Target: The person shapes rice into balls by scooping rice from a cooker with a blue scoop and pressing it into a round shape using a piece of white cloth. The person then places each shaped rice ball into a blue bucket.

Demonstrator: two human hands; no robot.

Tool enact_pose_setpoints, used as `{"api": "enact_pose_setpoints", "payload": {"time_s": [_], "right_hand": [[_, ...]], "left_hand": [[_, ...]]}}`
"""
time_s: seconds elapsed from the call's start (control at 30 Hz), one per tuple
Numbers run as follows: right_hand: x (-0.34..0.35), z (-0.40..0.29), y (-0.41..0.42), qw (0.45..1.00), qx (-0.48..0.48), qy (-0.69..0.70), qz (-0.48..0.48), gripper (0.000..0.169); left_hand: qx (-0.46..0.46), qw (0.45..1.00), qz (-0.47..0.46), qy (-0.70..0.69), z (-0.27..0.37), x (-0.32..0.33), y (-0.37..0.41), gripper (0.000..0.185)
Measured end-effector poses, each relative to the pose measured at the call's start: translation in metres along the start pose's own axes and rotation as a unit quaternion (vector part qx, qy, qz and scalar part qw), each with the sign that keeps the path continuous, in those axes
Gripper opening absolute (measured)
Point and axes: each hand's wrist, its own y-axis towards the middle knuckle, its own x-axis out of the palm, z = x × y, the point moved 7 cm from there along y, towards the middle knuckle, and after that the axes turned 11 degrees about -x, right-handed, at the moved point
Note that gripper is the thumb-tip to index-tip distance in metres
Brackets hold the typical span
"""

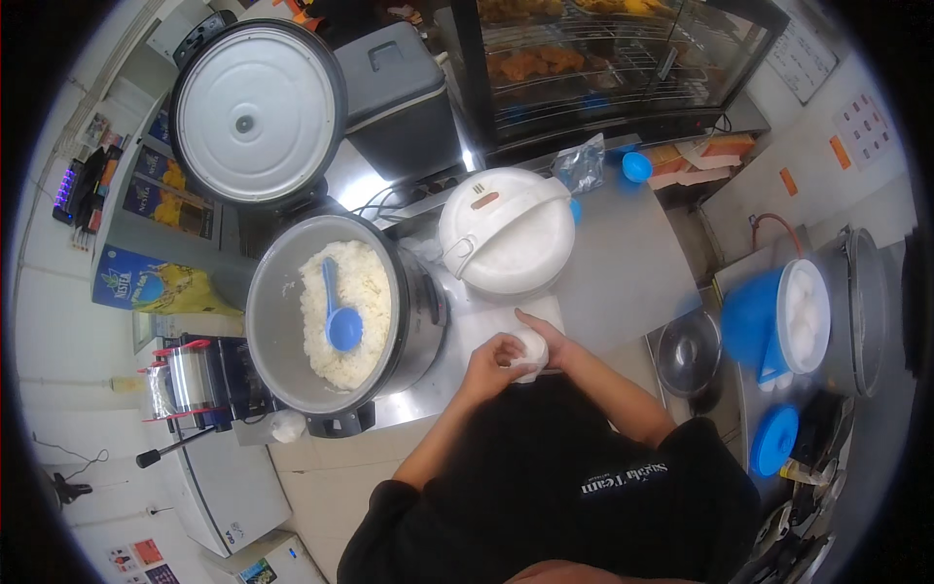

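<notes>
My left hand (490,369) and my right hand (549,342) both hold a small rounded white bundle (532,346), which looks like a paper-wrapped portion. What is inside it is hidden. White paper sheets (543,310) lie on the metal counter just beyond my hands. To the left stands a large open rice cooker (430,343) with cooked white rice (365,277) in its pot. A blue plastic scoop (344,328) rests on the rice, its handle pointing away from me. Past my hands sits a closed white rice cooker (511,233) with a carry handle across its lid.
The large cooker's hinged lid (255,109) stands raised. Behind are a grey cooler box (394,80) and a glass display cabinet (584,66) with fried food. A blue bowl (637,167) is at the counter's back. A cup sealer (193,379) stands left; a blue pitcher (751,321), right.
</notes>
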Motion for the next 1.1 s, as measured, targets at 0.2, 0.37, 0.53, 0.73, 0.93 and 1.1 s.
{"api": "enact_pose_setpoints", "payload": {"time_s": [0.2, 0.37, 0.53, 0.73, 0.93, 1.1], "right_hand": [[0.002, -0.001, 0.001, 0.998, 0.012, -0.065, -0.009, 0.06], [0.045, -0.011, -0.017, 0.996, 0.031, -0.055, -0.062, 0.058], [0.052, -0.043, -0.019, 0.994, -0.096, -0.019, -0.043, 0.055], [0.064, -0.067, -0.044, 0.892, -0.355, -0.05, 0.275, 0.042], [0.119, -0.059, -0.058, 0.769, -0.537, -0.252, 0.239, 0.037], [0.165, -0.08, -0.076, 0.745, -0.556, -0.347, 0.126, 0.033]], "left_hand": [[0.104, 0.982, 0.052, 0.149, 0.045, -0.017, -0.016, 0.032], [0.197, 0.958, 0.046, 0.204, 0.053, -0.026, -0.014, 0.031], [0.158, 0.957, 0.144, 0.194, 0.067, -0.03, -0.018, 0.028], [0.047, 0.963, 0.208, -0.167, 0.028, -0.02, -0.028, 0.05], [0.176, 0.952, 0.029, -0.247, 0.06, 0.018, -0.042, 0.089], [0.261, 0.912, -0.037, -0.313, 0.082, 0.019, -0.052, 0.077]]}}
